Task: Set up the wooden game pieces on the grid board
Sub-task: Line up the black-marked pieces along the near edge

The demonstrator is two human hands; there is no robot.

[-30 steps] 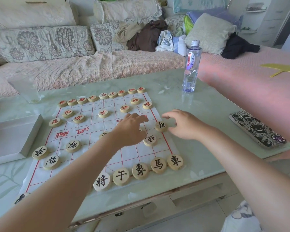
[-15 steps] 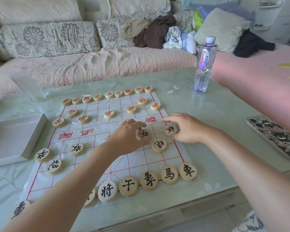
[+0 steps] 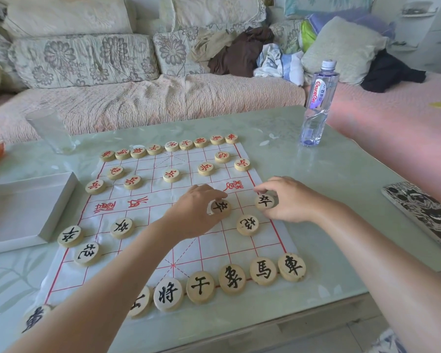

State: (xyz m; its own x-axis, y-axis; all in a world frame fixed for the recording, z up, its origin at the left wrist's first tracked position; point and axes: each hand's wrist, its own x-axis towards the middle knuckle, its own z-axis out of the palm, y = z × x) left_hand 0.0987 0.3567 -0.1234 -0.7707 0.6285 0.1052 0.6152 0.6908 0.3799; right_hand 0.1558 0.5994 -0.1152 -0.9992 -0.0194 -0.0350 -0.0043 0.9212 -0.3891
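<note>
A white sheet board (image 3: 204, 245) with a red grid lies on the glass table. Round wooden pieces with red characters (image 3: 172, 146) line its far rows. Black-lettered pieces (image 3: 232, 278) line the near row. My left hand (image 3: 196, 212) pinches a black soldier piece (image 3: 220, 207) near the board's middle. My right hand (image 3: 290, 200) pinches another black soldier piece (image 3: 264, 202) at the right edge line. A black cannon piece (image 3: 248, 224) sits just below, between the hands. My left forearm hides part of the near row.
A water bottle (image 3: 318, 103) stands at the far right of the table. A patterned phone (image 3: 425, 212) lies at the right edge. A white box lid (image 3: 23, 210) sits left of the board, a clear glass (image 3: 51, 131) behind it. A sofa runs behind.
My left hand has set a black soldier piece onto the grid right of centre. My right hand stays on the soldier at the right edge. The view has moved closer.
</note>
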